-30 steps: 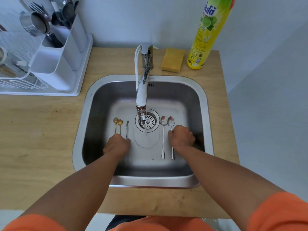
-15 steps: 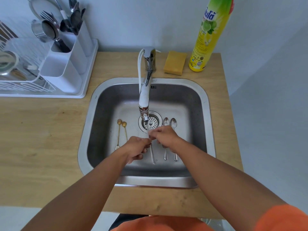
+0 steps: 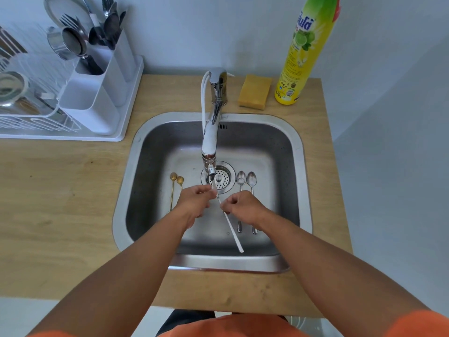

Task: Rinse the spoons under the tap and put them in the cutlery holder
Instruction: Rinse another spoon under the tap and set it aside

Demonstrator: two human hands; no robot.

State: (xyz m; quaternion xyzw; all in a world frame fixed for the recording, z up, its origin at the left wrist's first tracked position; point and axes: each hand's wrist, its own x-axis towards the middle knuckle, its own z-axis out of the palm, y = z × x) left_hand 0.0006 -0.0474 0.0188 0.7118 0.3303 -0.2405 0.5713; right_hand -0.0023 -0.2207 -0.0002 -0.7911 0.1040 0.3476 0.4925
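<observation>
Over the near half of the steel sink (image 3: 126, 190), both hands pinch one long silver spoon (image 3: 230, 227): the right hand (image 3: 243, 207) has curled fingers on the middle of its handle, whose free end slants toward the near right, and the left hand (image 3: 194, 203) holds its bowl end just under the tap (image 3: 210, 147) spout. On the sink floor lie two gold spoons (image 3: 173, 188) at left and two silver spoons (image 3: 246, 183) at right of the drain (image 3: 222, 178). Farther off, the white cutlery holder (image 3: 97, 93) stands far left on the counter (image 3: 60, 190), a yellow sponge (image 3: 254, 92) and a soap bottle (image 3: 303, 52) far right.
</observation>
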